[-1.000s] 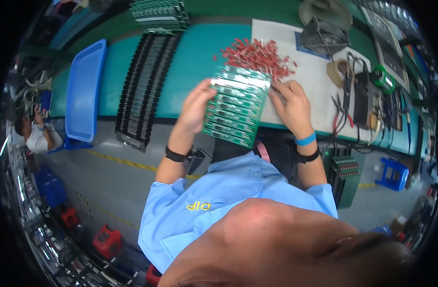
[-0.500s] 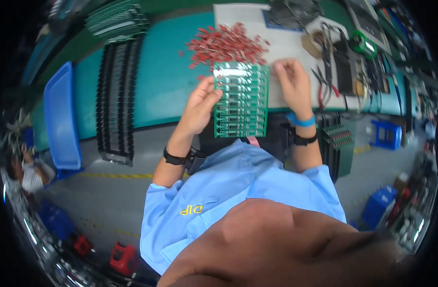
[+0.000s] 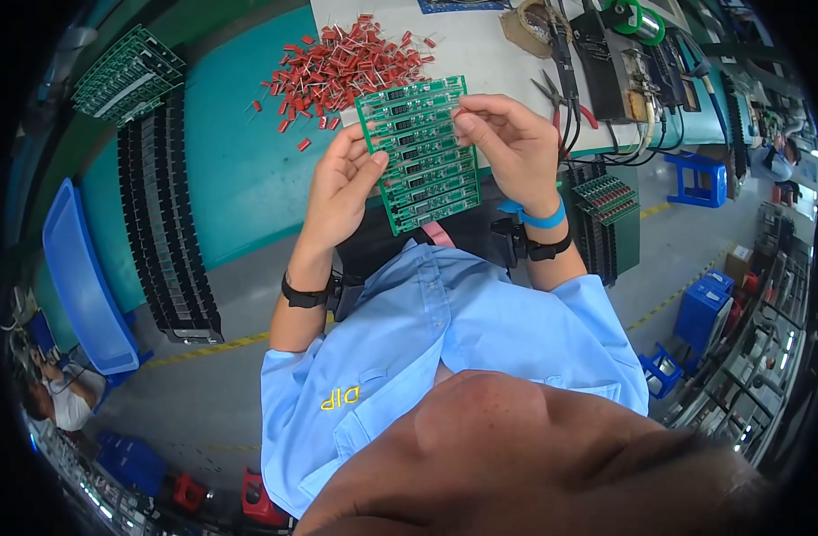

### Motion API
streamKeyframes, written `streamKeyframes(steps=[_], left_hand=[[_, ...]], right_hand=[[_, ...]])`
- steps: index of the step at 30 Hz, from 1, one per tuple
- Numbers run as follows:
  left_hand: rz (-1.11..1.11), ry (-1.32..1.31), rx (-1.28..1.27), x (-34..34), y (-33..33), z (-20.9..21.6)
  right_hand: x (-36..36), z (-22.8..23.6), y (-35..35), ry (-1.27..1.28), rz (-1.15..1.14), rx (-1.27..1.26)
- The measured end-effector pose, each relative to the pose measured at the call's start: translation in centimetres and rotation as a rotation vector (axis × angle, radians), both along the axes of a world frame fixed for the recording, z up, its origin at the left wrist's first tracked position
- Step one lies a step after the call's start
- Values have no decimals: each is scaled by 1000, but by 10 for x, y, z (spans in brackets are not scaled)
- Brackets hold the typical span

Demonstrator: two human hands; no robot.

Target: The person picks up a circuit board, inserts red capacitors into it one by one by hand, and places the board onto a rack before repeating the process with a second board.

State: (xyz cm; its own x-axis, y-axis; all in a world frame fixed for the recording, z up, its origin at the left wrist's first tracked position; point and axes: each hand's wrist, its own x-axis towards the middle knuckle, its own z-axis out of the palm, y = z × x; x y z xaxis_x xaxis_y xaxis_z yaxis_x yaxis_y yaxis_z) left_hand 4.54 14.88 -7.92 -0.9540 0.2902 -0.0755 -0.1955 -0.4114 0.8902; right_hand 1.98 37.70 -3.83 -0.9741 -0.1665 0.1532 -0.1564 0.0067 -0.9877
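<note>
Circuit-board panel [image 3: 422, 165], green, rectangular, is being clamped at nine o'clock by left hand [image 3: 342, 183], seemingly for steadiness, right hand [image 3: 516, 147] pinching red component [image 3: 462, 113].

Blue tray [image 3: 84, 284], green spool [image 3: 646, 25], blue stool [image 3: 697, 179]

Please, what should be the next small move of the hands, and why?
Probably the right hand should set what looks like a small red part onto the green board: it pinches that part beside the board's upper right edge, while the left hand grips the opposite edge.
</note>
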Motion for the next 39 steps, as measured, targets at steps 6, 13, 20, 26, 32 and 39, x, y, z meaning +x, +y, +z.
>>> streamKeyframes(steps=[6,13,20,26,32,39], left_hand=[[17,-43,47,2,-2,-2],[64,-36,93,3,-2,-3],[99,-43,111,4,-6,5],[143,-17,22,12,-3,15],[132,16,26,27,5,5],[296,15,180,34,14,0]], right_hand=[[4,-4,13,76,-145,-75],[10,-16,19,77,-196,-28],[13,-25,19,63,-189,-109],[9,-10,11,72,-171,-157],[12,-13,7,26,-247,-134],[14,-10,9,60,-295,64]])
